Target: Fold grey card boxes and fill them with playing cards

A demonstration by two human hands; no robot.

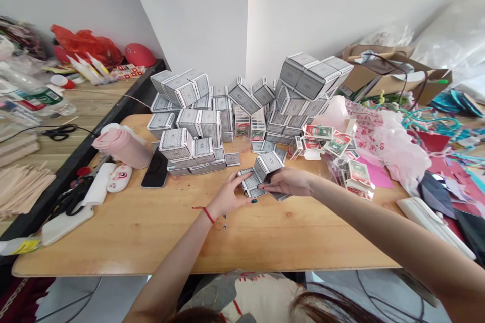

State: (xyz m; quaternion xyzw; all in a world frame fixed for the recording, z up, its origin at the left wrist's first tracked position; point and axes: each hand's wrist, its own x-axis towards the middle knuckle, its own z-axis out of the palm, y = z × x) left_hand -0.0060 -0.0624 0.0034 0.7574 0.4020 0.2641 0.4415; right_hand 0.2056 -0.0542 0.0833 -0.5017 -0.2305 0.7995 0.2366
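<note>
1. Starting at the left, a pink rolled cloth (123, 146) and a flat black phone (155, 171) lie on the pale wooden counter (151, 232). Beside them, a heap of finished grey patterned boxes (189, 136) is piled against the wall.
2. The left hand (229, 196), with a red string at its wrist, is stretched forward palm down. Its fingers are closed on flat grey patterned box blanks (252, 185) lying mid-counter.
3. Touching those blanks, a small grey patterned cardboard box (268, 162) stands tilted and looks half formed. The right hand (290, 181) is stretched in from the right on a long arm, fingertips pinched on the box's lower edge.
4. By my reading, the step in hand is shaping one box. It calls for the blanks to be held steady and the flaps kept square.
5. Further right lie small red-and-green card packets (326, 140) and a pink plastic bag (382, 146).
</note>
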